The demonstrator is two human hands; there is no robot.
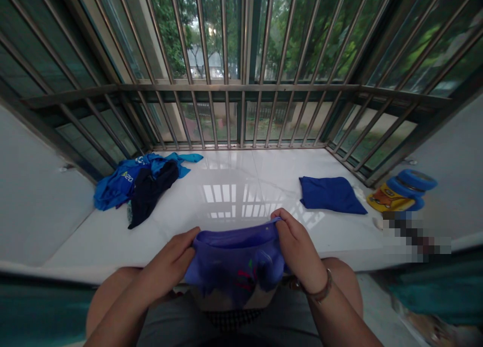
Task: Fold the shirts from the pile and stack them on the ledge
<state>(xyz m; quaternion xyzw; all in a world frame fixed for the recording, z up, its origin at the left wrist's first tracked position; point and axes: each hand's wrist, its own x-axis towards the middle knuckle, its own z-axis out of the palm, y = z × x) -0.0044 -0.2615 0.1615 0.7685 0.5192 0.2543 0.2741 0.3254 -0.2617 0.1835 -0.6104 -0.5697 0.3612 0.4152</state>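
Down at the bottom middle of the frame, over the person's lap in grey shorts (177,322), both hands hold a purple garment (236,266). The left hand (171,259) has its grip pinched shut on the garment's left edge, and the right hand (298,251) does the same on the right edge, thumb on top, so the top hem is pulled out between them. The rest of the cloth hangs down toward the knees. There's a bracelet (320,289) on the right wrist.

Just past the hands is a shiny white ledge (234,181). On it, right of centre, lies a folded dark blue cloth (330,194), well apart from the hands. Over at the left there's a messy pile of blue clothes (121,183) with a dark piece lying on top. At the far right sits a yellow container with blue lids (400,193). Behind it all, metal window bars (226,85) wrap around the ledge, with green trees (302,30) outside.
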